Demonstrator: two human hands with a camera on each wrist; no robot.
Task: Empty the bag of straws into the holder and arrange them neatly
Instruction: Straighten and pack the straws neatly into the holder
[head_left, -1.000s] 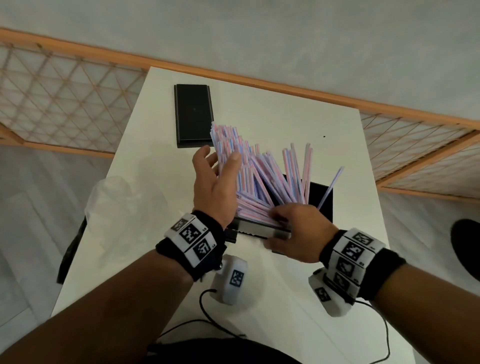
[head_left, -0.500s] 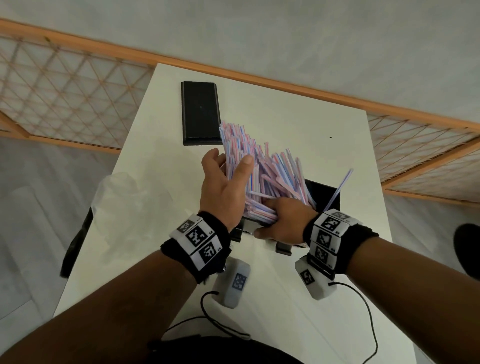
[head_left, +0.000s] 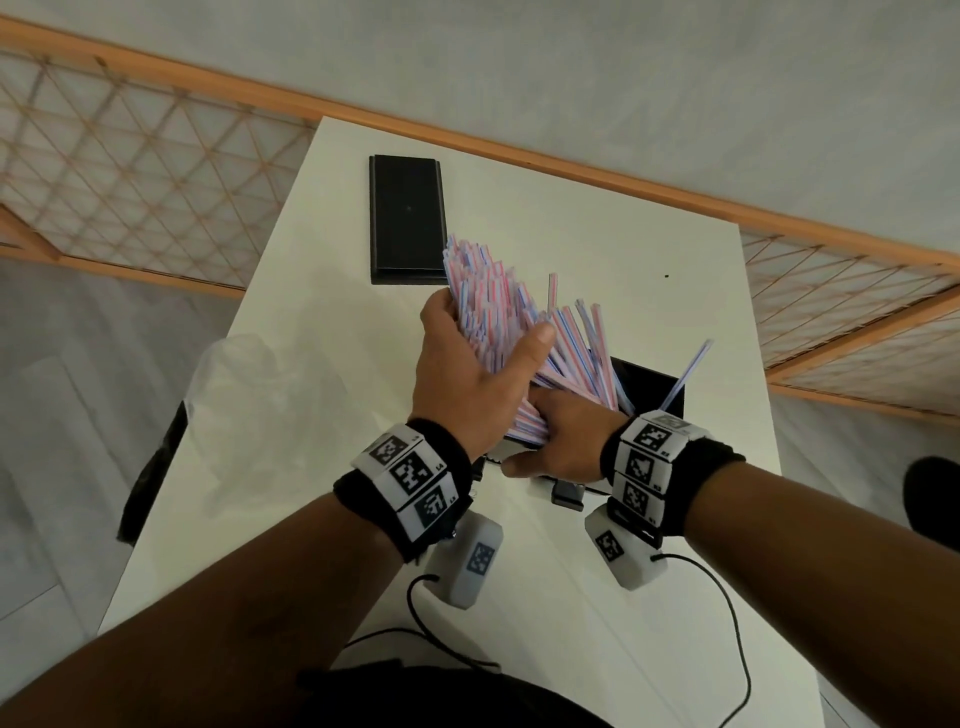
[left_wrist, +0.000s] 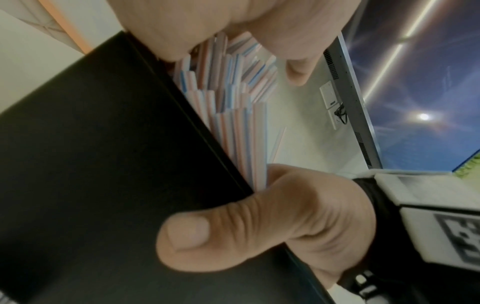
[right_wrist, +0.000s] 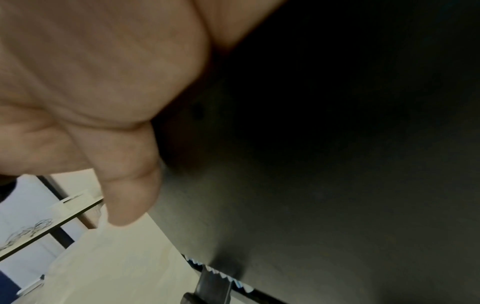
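A person stands over a white table (head_left: 311, 467), looking down at both hands. At the far left, a crumpled clear plastic bag (head_left: 244, 400) lies flat on the table, and it looks emptied. Moving right, the left hand (head_left: 467, 379) curls thumb and fingers around a thick bundle of pink-and-blue striped straws (head_left: 498, 312). The bundle's long axis tilts up and away toward the left, with its lower ends down inside the black holder (head_left: 649, 379). Just behind the bundle, a flat black lid (head_left: 408, 218) lies on the table. Further right, the right hand (head_left: 561, 441) grips the holder's near wall, thumb pressed on the outside and fingers hooked over the rim against the straws. At the holder's right end, one stray straw (head_left: 685, 374) leans the opposite way. The left hand is nearer the leaning bundle, so it seems best placed to swing the straws upright.
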